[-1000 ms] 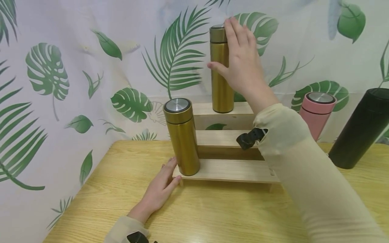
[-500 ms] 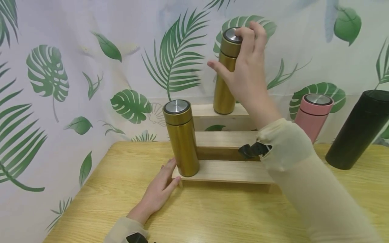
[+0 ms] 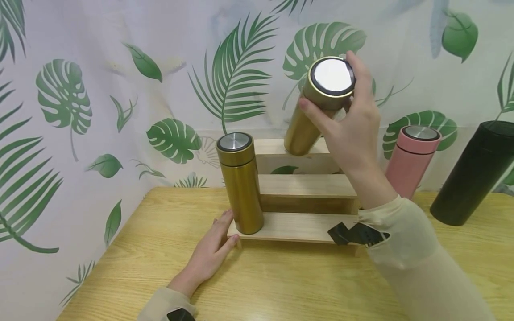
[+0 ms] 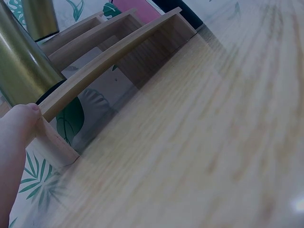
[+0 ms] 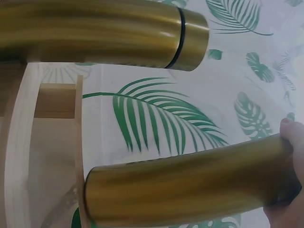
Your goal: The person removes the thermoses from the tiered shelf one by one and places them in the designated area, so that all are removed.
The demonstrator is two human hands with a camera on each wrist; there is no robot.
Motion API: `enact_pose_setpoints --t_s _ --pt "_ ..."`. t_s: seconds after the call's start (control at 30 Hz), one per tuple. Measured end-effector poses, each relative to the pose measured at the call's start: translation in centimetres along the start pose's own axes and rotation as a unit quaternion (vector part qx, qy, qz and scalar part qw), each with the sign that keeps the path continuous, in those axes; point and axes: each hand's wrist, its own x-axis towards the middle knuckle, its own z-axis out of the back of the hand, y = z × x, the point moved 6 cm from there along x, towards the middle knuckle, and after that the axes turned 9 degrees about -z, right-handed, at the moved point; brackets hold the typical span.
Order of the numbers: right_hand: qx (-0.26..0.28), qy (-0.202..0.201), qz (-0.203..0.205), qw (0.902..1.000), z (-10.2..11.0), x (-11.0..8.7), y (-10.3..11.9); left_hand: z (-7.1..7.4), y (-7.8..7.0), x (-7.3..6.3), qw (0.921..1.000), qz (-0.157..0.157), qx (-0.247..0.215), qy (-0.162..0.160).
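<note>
Right hand (image 3: 353, 129) is wrapped around the cap end of the tilted gold flask (image 3: 317, 104), fingers and thumb curled on it just below the lid. The flask leans toward the camera, silver lid face showing, with its base at the top step of the wooden stepped stand (image 3: 305, 185). From the head view the base looks to be touching that step, though the right wrist view leaves it hard to say whether it has cleared the wood. So the lift-off from the top tier is under way, not finished.

The second gold flask (image 3: 240, 183) stands upright on the lowest step, untouched. Left hand (image 3: 209, 254) lies flat on the bench (image 3: 281, 285), fingers straight, fingertips against the stand's front left corner, steadying it, holding nothing.

Off to the right, a pink flask (image 3: 411, 156) and a leaning black flask (image 3: 474, 171) wait behind the stand. The middle step is bare.
</note>
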Motion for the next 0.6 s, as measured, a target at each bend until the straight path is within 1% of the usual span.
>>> enact_pose_setpoints --t_s 0.03,0.07,0.13,0.17,0.27,0.37,0.43,0.53,0.57,0.6 --pt "0.016 -0.006 0.002 0.9998 0.4 -0.3 0.2 0.0 0.0 0.0 1.0 0.0 0.0 0.0" --pt "0.029 -0.011 0.012 0.9994 0.8 -0.7 0.5 0.0 0.0 -0.1 1.0 -0.001 -0.001 -0.001" --pt "0.046 -0.02 0.026 0.9984 1.8 -1.3 1.0 0.0 -0.1 -0.1 1.0 -0.002 -0.002 -0.001" --pt "0.042 -0.022 0.04 0.9981 2.3 -1.7 1.3 0.0 0.0 -0.1 1.0 -0.002 -0.001 -0.001" --pt "0.043 -0.026 0.055 0.9972 4.1 -2.8 1.9 0.0 0.0 -0.1 1.0 -0.002 0.0 -0.003" --pt "0.034 -0.028 0.044 0.9981 6.0 -3.9 1.9 0.0 0.1 -0.1 1.0 -0.002 0.0 -0.004" --pt "0.022 -0.037 0.028 0.9987 7.3 -4.6 1.6 0.0 0.2 -0.2 1.0 -0.002 -0.001 -0.004" --pt "0.003 -0.047 0.005 0.9989 9.1 -5.7 0.8 0.0 0.2 -0.2 1.0 -0.002 -0.004 -0.006" --pt "0.003 -0.047 -0.003 0.9989 9.7 -6.0 0.4 0.0 0.2 -0.3 1.0 -0.002 -0.005 -0.007" --pt "-0.008 -0.046 -0.013 0.9988 10.2 -6.2 0.1 0.0 0.2 -0.3 0.9999 -0.004 -0.005 -0.008"
